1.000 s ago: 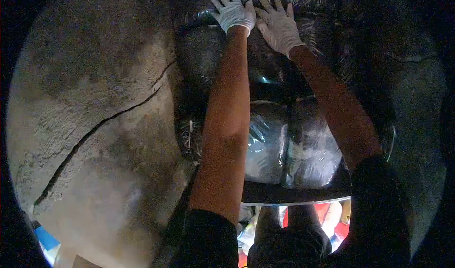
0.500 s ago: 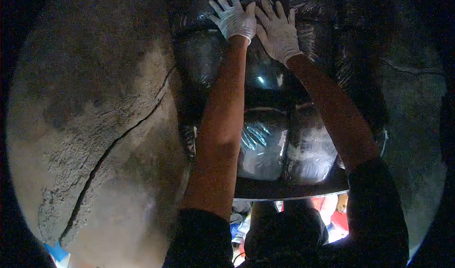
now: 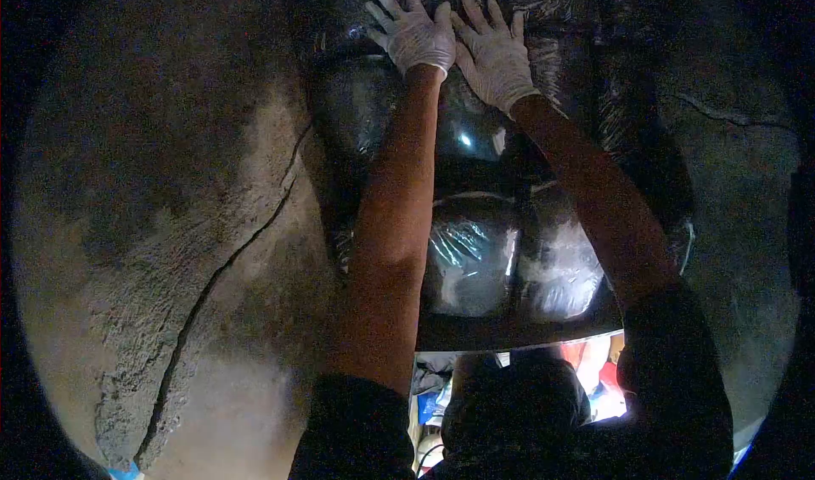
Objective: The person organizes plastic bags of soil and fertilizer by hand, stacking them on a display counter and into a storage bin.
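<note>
The left hand [image 3: 416,39] and right hand [image 3: 497,61] appear flat against wrapped bundles [image 3: 352,98], fingers spread apart, gripping nothing, likely to distribute pressure.

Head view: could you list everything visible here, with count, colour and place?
Plastic-wrapped blocks: several, count unclear, dark, centre
Concrete-like surface: two visible areas, grey-brown, left and right
Cracks: two, dark, left and upper right
Edge strip: one, pale, below the blocks
Red items: count unclear, red, lower right
Blue items: count unclear, blue, along the bottom
Left hand: one, white-gloved, top centre, on the blocks
Right hand: one, white-gloved, beside it, on the blocks
Forearms: two, bare, centre
Sleeves: two, black, bottom
</note>
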The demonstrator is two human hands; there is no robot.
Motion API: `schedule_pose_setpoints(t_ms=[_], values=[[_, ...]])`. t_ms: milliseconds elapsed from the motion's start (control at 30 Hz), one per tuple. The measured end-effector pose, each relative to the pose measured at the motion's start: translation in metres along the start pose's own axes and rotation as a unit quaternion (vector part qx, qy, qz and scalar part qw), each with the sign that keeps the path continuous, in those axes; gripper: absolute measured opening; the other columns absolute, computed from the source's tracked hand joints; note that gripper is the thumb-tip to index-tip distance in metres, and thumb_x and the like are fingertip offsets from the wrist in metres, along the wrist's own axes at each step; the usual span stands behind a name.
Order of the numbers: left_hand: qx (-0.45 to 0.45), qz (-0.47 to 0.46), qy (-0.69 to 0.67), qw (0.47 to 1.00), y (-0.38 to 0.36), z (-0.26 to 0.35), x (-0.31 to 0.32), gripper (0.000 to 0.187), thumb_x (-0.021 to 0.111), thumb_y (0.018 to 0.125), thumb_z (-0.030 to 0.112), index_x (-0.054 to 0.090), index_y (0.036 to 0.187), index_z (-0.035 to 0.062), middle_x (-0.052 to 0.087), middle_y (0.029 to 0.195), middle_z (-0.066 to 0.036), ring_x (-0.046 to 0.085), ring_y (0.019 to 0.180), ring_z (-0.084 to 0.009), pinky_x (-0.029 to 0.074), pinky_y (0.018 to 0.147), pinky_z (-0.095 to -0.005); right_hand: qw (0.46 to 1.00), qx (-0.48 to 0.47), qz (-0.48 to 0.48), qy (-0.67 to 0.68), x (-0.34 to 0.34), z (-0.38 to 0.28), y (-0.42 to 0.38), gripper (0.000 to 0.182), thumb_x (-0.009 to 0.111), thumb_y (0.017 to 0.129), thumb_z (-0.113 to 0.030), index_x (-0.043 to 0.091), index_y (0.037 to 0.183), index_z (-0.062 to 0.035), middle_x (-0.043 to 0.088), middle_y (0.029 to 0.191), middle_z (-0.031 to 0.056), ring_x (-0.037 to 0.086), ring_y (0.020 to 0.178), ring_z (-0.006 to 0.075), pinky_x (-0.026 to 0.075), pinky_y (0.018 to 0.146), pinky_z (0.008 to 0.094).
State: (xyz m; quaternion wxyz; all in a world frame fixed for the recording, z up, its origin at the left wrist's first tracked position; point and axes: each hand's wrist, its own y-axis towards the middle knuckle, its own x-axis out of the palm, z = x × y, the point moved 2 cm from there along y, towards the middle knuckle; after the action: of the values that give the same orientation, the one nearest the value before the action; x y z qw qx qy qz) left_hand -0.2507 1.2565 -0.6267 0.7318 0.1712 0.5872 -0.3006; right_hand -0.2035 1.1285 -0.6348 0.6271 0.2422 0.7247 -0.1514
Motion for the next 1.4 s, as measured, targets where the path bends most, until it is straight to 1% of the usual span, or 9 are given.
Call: schedule_pose_setpoints(t_ms=[67, 200, 467, 533, 1000, 1100, 1200, 1267, 1400], values=[[0.008, 0.031, -0.039, 0.999, -0.002, -0.002, 0.001, 0.077, 0.043, 0.107, 0.056, 0.024, 0.167, 0.0124, 0.014, 0.173, -0.023, 0.017, 0.157, -0.0483, 0.02, 0.122, -0.0691, 1.0, 0.005, -0.011, 0.003, 0.002, 0.0, -0.003, 0.059, 0.049, 0.105, -0.037, 0.04, 0.161, -0.0225, 0.031, 0.171, 0.0091, 0.027, 0.156, 0.0416, 0.014, 0.125, 0.0677], [0.007, 0.068, -0.037, 0.997, -0.003, -0.005, 0.005, 0.074, 0.042, 0.107, 0.054, 0.027, 0.167, 0.0128, 0.017, 0.173, -0.022, 0.018, 0.157, -0.0474, 0.02, 0.122, -0.0681, 1.0, -0.009, 0.024, 0.001, 0.004, -0.001, -0.002, 0.061, 0.053, 0.101, -0.038, 0.044, 0.159, -0.0217, 0.037, 0.167, 0.0112, 0.034, 0.152, 0.043, 0.019, 0.122, 0.0699], [-0.009, 0.034, -0.015, 0.999, -0.001, -0.001, -0.001, 0.072, 0.04, 0.109, 0.053, 0.025, 0.167, 0.0143, 0.015, 0.173, -0.022, 0.015, 0.158, -0.0464, 0.016, 0.124, -0.0687, 0.999, -0.009, 0.022, 0.024, 0.001, -0.002, -0.002, 0.062, 0.052, 0.101, -0.039, 0.044, 0.16, -0.0221, 0.036, 0.168, 0.0115, 0.033, 0.153, 0.0431, 0.019, 0.121, 0.0707], [-0.013, 0.022, -0.01, 1.0, 0.001, -0.002, 0.0, 0.072, 0.04, 0.109, 0.053, 0.023, 0.168, 0.0146, 0.014, 0.174, -0.022, 0.014, 0.159, -0.0462, 0.015, 0.124, -0.0689, 1.0, -0.008, 0.006, 0.027, -0.001, -0.003, -0.001, 0.063, 0.048, 0.105, -0.038, 0.033, 0.165, -0.0243, 0.028, 0.172, 0.01, 0.025, 0.157, 0.0419, 0.012, 0.124, 0.069], [-0.02, 0.0, -0.028, 0.999, 0.001, -0.002, 0.001, 0.073, 0.041, 0.108, 0.053, 0.022, 0.168, 0.0155, 0.014, 0.173, -0.022, 0.013, 0.159, -0.0461, 0.014, 0.124, -0.0699, 0.999, 0.012, -0.023, 0.031, 0.0, -0.005, 0.0, 0.064, 0.047, 0.105, -0.039, 0.033, 0.165, -0.022, 0.025, 0.173, 0.01, 0.022, 0.158, 0.0412, 0.01, 0.124, 0.0693], [-0.017, 0.04, 0.009, 0.999, 0.003, -0.003, 0.014, 0.073, 0.038, 0.109, 0.054, 0.022, 0.168, 0.0158, 0.013, 0.174, -0.022, 0.013, 0.159, -0.0458, 0.014, 0.123, -0.0702, 1.0, 0.011, -0.016, 0.018, 0.007, 0.002, -0.001, 0.064, 0.049, 0.103, -0.04, 0.037, 0.163, -0.0213, 0.03, 0.171, 0.0105, 0.025, 0.157, 0.0414, 0.012, 0.124, 0.0696], [0.013, 0.113, 0.022, 0.993, 0.007, -0.013, 0.02, 0.076, 0.04, 0.107, 0.055, 0.027, 0.166, 0.0086, 0.02, 0.171, -0.026, 0.019, 0.157, -0.0489, 0.017, 0.124, -0.0678, 1.0, 0.001, 0.012, 0.028, 0.002, -0.003, 0.003, 0.063, 0.051, 0.101, -0.04, 0.042, 0.161, -0.0207, 0.035, 0.168, 0.0118, 0.029, 0.155, 0.0419, 0.015, 0.123, 0.0699], [0.025, 0.089, 0.002, 0.996, 0.006, -0.014, 0.022, 0.076, 0.037, 0.107, 0.056, 0.021, 0.168, 0.0125, 0.011, 0.172, -0.028, 0.01, 0.158, -0.0527, 0.012, 0.117, -0.0795, 1.0, 0.012, 0.002, 0.026, -0.002, -0.004, 0.0, 0.063, 0.051, 0.101, -0.04, 0.042, 0.161, -0.0203, 0.034, 0.169, 0.0127, 0.029, 0.155, 0.0423, 0.015, 0.123, 0.0697], [0.029, 0.088, -0.056, 0.994, 0.018, -0.014, 0.024, 0.078, 0.036, 0.107, 0.059, 0.021, 0.168, 0.0127, 0.013, 0.172, -0.028, 0.009, 0.158, -0.0519, 0.011, 0.118, -0.0787, 0.997, -0.01, 0.053, 0.052, 0.009, 0.005, 0.011, 0.064, 0.052, 0.101, -0.04, 0.042, 0.16, -0.0189, 0.034, 0.168, 0.0134, 0.029, 0.155, 0.0436, 0.016, 0.122, 0.0699]])
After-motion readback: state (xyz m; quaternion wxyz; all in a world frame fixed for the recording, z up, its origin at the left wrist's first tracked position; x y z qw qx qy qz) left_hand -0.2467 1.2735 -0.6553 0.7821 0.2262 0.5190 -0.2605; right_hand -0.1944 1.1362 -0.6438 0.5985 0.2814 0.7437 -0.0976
